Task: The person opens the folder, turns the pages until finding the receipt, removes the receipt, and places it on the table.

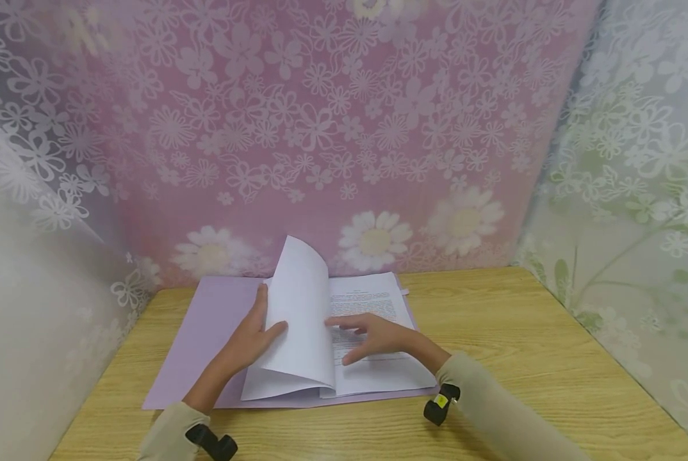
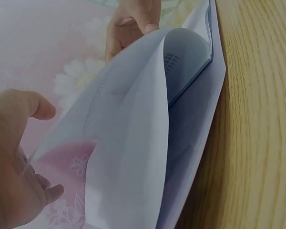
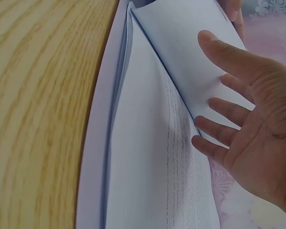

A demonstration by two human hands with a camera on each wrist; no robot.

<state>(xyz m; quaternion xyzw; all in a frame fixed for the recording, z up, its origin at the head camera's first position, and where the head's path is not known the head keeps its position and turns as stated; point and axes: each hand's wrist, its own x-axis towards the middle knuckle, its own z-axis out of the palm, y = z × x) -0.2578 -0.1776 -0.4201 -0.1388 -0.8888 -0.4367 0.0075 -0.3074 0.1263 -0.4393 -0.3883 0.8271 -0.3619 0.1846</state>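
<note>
Papers (image 1: 300, 294) in lilac folder (image 1: 223, 310); left hand (image 1: 252, 336), right hand (image 1: 375, 334), fingers apart.
Only left wrist view shows probable print (image 2: 171, 62) inside.

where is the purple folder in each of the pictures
Head: the purple folder lies in the lower middle, under the papers.
Left wrist: the purple folder is a slanting strip right of centre.
Right wrist: the purple folder is a long strip left of centre.
Shared landmark: the wood-grain tabletop, beside the folder's edge in all three.

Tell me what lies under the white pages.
The purple folder lies under the white pages, edges showing. The pages cover its middle; anything else there is hidden.
</note>
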